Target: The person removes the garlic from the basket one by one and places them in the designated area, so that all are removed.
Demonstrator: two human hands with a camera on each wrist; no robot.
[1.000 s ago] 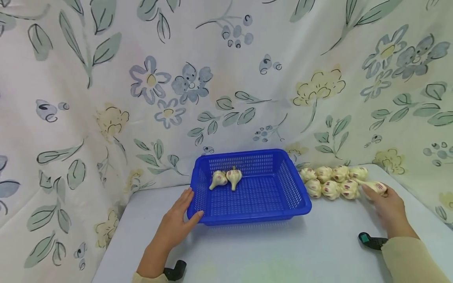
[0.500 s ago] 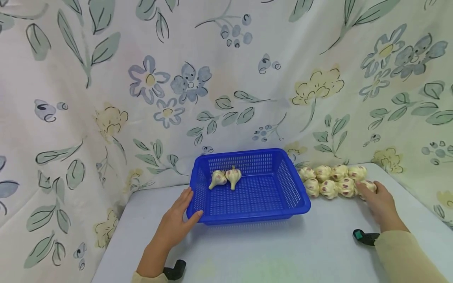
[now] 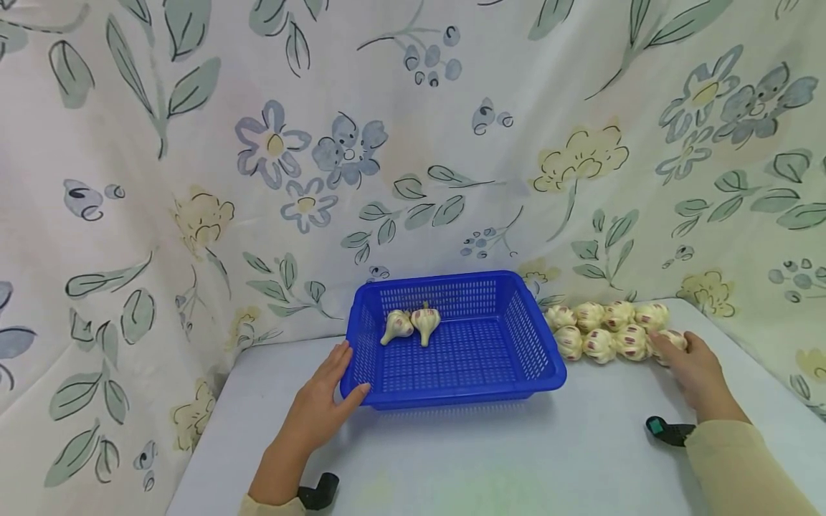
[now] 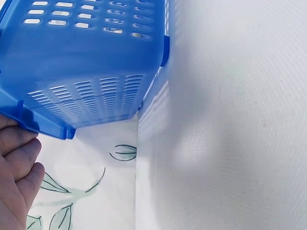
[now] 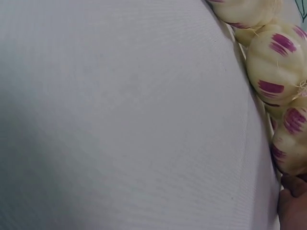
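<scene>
In the head view, a blue plastic basket [image 3: 452,396] stands mid-table with two garlic bulbs [image 3: 426,324] at its back left. My left hand [image 3: 321,403] rests against its left rim, fingers fairly straight and thumb at the front corner. The left wrist view shows the fingers [image 4: 21,158] touching beneath the rim. Right of the basket, several garlic bulbs [image 3: 600,345] lie packed in two rows. My right hand [image 3: 698,376] holds a garlic bulb [image 3: 675,338] at the front row's right end; its stem is hidden. Fingertips [image 5: 293,208] meet a bulb at the right wrist view's edge.
The white table [image 3: 445,466] reaches back to a hanging floral cloth [image 3: 413,158]. Black camera mounts show at the left wrist [image 3: 320,491] and the right wrist [image 3: 670,431]. The bulb rows sit close to the basket's right side and the cloth.
My right hand has moved left with the garlic bulb and set it against the front row; over the last half second it barely moves. The left hand and basket stay put.
</scene>
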